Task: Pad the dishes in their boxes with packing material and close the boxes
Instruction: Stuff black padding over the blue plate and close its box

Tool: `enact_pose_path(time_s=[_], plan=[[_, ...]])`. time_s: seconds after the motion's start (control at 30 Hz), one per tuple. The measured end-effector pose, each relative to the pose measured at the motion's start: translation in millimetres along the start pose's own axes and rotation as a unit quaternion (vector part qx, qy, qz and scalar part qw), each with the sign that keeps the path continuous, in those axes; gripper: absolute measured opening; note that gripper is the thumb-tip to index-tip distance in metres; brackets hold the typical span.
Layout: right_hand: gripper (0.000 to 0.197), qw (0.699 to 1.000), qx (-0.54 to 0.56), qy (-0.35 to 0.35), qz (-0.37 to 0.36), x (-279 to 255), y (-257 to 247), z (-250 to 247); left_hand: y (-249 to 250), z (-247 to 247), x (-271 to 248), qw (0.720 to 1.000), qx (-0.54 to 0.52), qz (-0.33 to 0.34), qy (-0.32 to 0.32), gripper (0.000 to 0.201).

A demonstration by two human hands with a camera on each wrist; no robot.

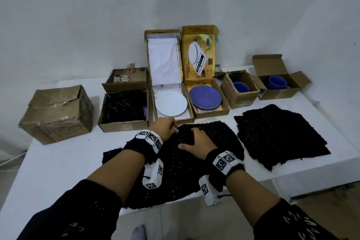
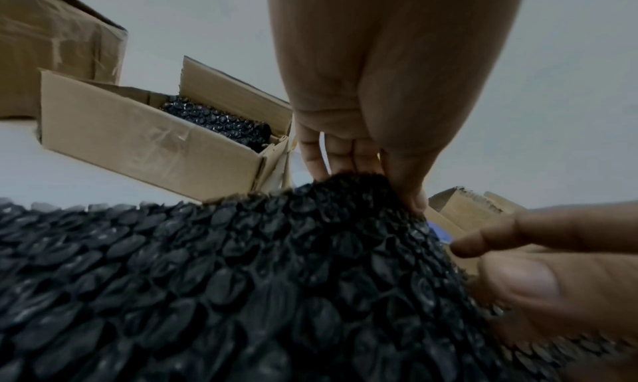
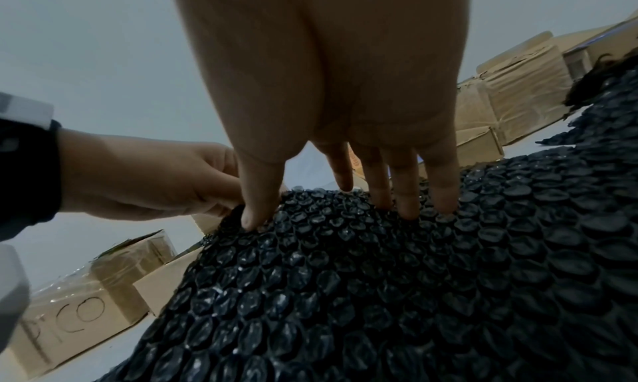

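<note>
A black bubble wrap sheet [image 1: 210,140] lies on the white table [image 1: 58,161] in front of me. My left hand [image 1: 167,125] pinches its far left corner [image 2: 348,188] between thumb and fingers. My right hand [image 1: 196,141] lies flat on top of the sheet [image 3: 379,265], fingers [image 3: 407,194] straight and pressing down. Behind stands an open box with a white plate [image 1: 171,103], another with a blue plate [image 1: 205,97], and two small boxes, each with a blue cup [image 1: 241,86] [image 1: 276,82]. An open box [image 1: 124,107] on the left is filled with black wrap.
A second black bubble wrap sheet [image 1: 278,134] lies to the right. A closed taped cardboard box [image 1: 56,113] stands at the far left. The box lids lean against the wall [image 1: 97,15]. The table's front edge runs just under my forearms.
</note>
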State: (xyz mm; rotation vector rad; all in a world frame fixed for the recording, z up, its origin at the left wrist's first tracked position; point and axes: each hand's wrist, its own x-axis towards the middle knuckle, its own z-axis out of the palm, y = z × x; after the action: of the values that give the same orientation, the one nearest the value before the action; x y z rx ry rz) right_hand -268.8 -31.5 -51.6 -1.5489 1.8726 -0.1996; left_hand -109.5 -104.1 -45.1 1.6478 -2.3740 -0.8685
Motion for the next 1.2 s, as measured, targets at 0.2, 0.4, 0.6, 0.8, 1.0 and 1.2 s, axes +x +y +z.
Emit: enact_pose_path(time_s=[0.2,0.4,0.6,0.8,1.0,1.2], plan=[[0.081,0.999,0.010,0.031,-0.015,3,-21,-7,6,-33,-4,0.995,-0.093,0.040,-0.020,0.011],[0.032,0.990,0.042,0.083,-0.103,8,-59,-27,-4,-66,-6,0.975,-0.218,0.034,-0.021,0.015],[0.008,0.979,0.067,0.048,-0.184,15,-97,-49,-30,-95,-10,0.963,-0.257,0.084,0.022,0.037],[0.006,0.958,0.198,0.014,-0.208,26,-126,-56,-43,-124,-24,0.925,-0.366,0.098,0.021,0.019],[0.035,0.963,0.226,0.063,-0.137,27,-133,-61,-58,-145,-32,0.872,-0.435,0.063,0.218,0.008],[0.021,0.912,0.392,0.077,-0.096,34,-145,-51,-92,-156,-39,0.884,-0.420,0.019,0.203,0.048]])
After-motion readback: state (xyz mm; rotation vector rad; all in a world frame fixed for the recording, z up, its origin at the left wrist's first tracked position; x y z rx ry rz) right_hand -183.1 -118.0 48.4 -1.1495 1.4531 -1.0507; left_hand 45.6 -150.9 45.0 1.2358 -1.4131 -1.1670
